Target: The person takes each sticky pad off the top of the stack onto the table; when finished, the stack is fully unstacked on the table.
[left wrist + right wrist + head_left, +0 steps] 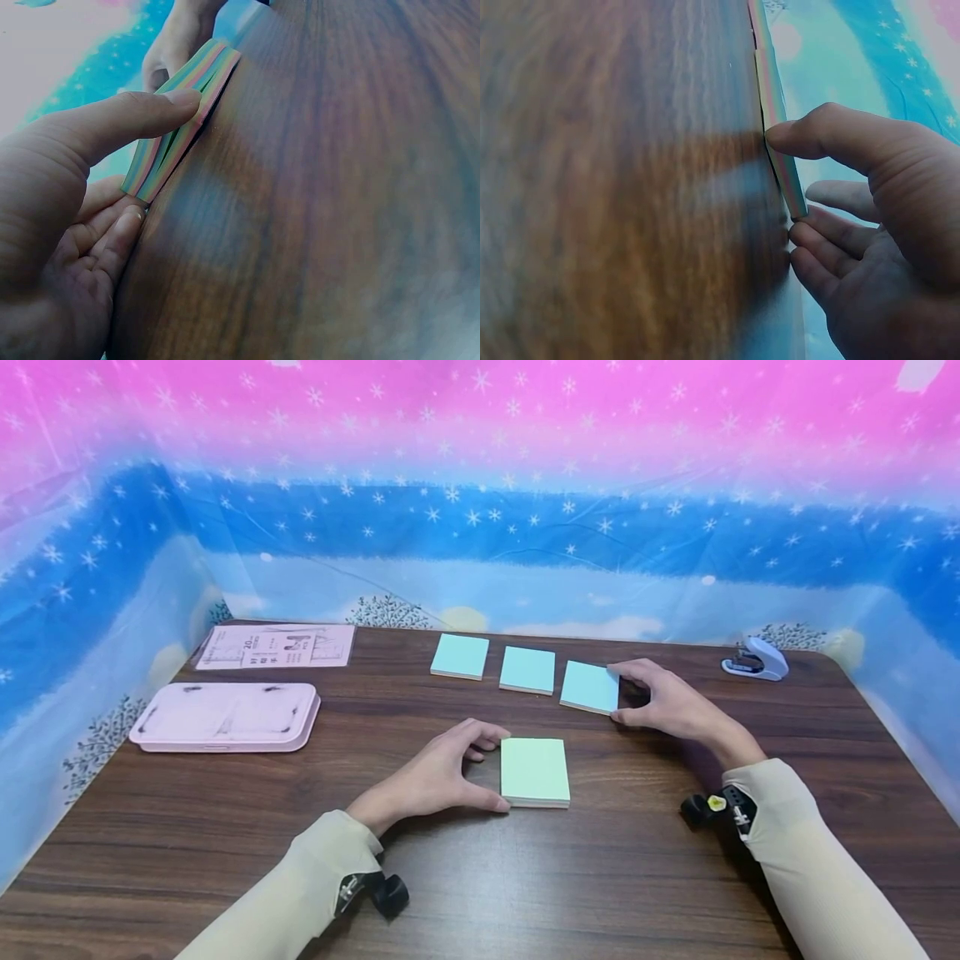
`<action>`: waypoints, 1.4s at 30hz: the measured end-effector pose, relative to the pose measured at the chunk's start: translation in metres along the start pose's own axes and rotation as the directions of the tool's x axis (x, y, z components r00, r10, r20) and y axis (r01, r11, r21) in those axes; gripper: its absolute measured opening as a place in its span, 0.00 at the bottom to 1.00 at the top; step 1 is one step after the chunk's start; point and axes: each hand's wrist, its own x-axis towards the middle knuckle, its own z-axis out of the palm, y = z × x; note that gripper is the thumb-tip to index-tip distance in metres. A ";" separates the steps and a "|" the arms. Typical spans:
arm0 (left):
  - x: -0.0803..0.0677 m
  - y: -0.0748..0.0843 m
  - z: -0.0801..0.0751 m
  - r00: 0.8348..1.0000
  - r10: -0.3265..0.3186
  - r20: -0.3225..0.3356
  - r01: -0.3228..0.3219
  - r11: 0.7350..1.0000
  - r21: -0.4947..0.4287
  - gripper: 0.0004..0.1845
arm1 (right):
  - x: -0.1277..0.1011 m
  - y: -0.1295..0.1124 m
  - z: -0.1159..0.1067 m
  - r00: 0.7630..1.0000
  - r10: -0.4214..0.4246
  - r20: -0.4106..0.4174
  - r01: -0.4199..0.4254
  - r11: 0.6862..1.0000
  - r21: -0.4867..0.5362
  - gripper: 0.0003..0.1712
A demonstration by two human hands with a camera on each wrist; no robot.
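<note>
Left grip (438, 772) pinches the green pad (535, 772) of sticky notes by its left edge, thumb at the near corner and fingers curled at the far corner; the pad lies flat on the brown wooden tabletop (225, 827), near the middle and close to the person. In the left wrist view the thumb (135, 116) presses on the pad's striped side (176, 139) while a finger (120, 236) touches its lower end. Right grip (663, 697) pinches the rightmost blue pad (590, 687) by its right edge, thumb at the near corner and forefinger at the far one; the right wrist view shows the thumb (832, 139) against that pad's thin side (780, 161). This pad lies in a row with two more blue pads, one in the middle (527, 669) and one at the left (460, 656), all farther from the person than the green pad. Far right sits a small white stapler (756, 659). At the left lie a pink tray (225, 717) and, beyond it, a printed sheet (276, 646)
</note>
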 end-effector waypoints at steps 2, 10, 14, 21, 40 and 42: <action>0.000 0.000 0.000 1.000 0.002 -0.001 -0.002 1.000 0.001 0.43 | 0.000 0.000 0.000 1.000 -0.002 0.000 0.002 1.000 -0.004 0.43; 0.000 0.001 0.000 1.000 0.000 0.001 0.000 1.000 -0.001 0.43 | -0.001 -0.001 0.000 1.000 -0.008 -0.002 0.008 1.000 0.000 0.42; 0.000 0.001 0.000 1.000 -0.002 0.003 0.002 1.000 -0.001 0.43 | -0.001 -0.001 -0.001 1.000 0.016 -0.003 -0.016 1.000 0.008 0.44; -0.002 0.000 -0.002 1.000 -0.003 0.009 0.003 1.000 -0.001 0.43 | -0.004 -0.007 -0.002 0.998 0.063 -0.020 -0.063 0.998 0.011 0.46; -0.001 -0.003 -0.001 1.000 0.001 0.019 -0.001 1.000 -0.019 0.44 | -0.024 -0.040 -0.004 0.992 -0.031 -0.125 0.033 0.999 0.009 0.40; -0.001 -0.003 -0.001 1.000 0.002 0.017 -0.002 1.000 -0.020 0.44 | -0.026 -0.044 -0.002 0.991 -0.040 -0.125 0.042 0.999 0.015 0.40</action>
